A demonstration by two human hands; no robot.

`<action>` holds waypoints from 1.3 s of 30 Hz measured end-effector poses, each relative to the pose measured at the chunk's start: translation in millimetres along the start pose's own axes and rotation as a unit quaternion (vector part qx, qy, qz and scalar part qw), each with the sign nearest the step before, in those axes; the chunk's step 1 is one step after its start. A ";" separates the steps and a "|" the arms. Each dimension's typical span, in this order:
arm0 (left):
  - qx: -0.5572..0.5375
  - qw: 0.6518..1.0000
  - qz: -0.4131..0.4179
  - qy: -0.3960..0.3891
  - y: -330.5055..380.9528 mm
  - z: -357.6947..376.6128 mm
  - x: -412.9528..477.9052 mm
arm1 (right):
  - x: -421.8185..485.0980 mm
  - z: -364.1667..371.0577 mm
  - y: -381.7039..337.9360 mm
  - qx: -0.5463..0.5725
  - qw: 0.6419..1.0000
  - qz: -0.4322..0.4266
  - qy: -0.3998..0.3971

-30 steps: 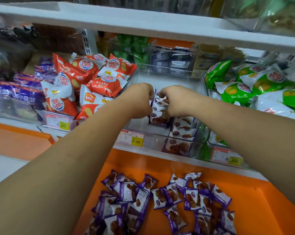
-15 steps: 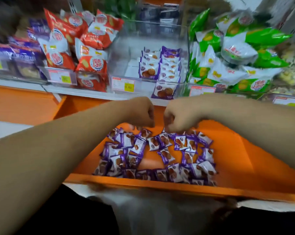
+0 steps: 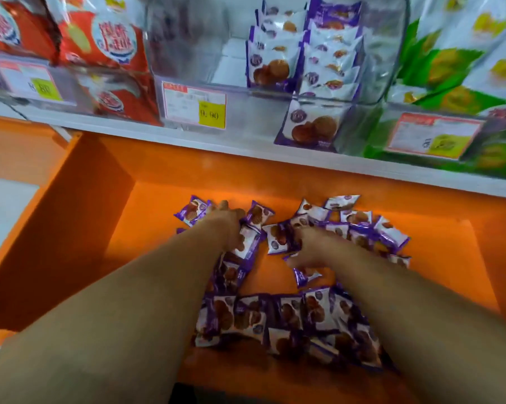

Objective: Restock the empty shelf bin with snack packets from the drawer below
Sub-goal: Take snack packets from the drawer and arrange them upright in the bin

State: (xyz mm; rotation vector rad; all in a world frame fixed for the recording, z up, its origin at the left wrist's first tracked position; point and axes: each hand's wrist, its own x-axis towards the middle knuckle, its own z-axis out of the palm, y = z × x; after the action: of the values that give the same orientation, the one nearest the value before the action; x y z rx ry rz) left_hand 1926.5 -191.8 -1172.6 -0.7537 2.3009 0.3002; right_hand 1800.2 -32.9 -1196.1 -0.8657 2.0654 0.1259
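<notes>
Snack packets (image 3: 286, 316), purple and white with a brown biscuit pictured on each, lie scattered over the floor of the orange drawer (image 3: 100, 217) that fills the lower half of the frame. Most crowd the drawer's centre and right, with a dense overlapping row along its near edge and a looser scatter toward the back wall.

Both hands are down among them. The left hand (image 3: 231, 228), at centre frame, lies on the packets with its fingers spread over two or three; blur hides whether it grips any. The right hand (image 3: 310, 246), just right of it, has its fingers curled down onto the pile, and I cannot tell whether they have closed on a packet.

Above the drawer, a white shelf (image 3: 246, 147) crosses the frame. At upper centre sits a clear shelf bin (image 3: 187, 48): its right part holds upright rows of the same purple packets (image 3: 304, 53), its left part shows bare bottom. A price tag (image 3: 195, 106) with a yellow patch is fixed to its front. One more purple packet (image 3: 313, 126) stands behind the clear front at centre right. Red bags (image 3: 109, 45) fill the bin at upper left, green and white bags (image 3: 455, 59) the one at upper right.
</notes>
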 end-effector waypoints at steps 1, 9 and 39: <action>0.006 1.000 -0.005 -0.011 -1.7 3.3 6.0 | 7.9 7.9 2.2 0.011 1.000 0.012 -0.009; 0.044 0.999 -0.017 -0.001 -9.7 38.9 29.1 | 21.8 43.4 0.3 -0.048 0.997 0.032 0.058; -0.071 0.995 0.036 0.065 5.4 55.4 30.0 | 43.8 22.7 10.1 -0.086 0.971 -0.127 0.183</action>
State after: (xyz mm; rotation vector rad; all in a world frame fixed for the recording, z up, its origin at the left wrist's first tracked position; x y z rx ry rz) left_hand 1935.5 -178.1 -1233.6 -0.7830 2.4529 0.4647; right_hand 1792.9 -39.8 -1245.4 -1.3360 2.2809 0.0045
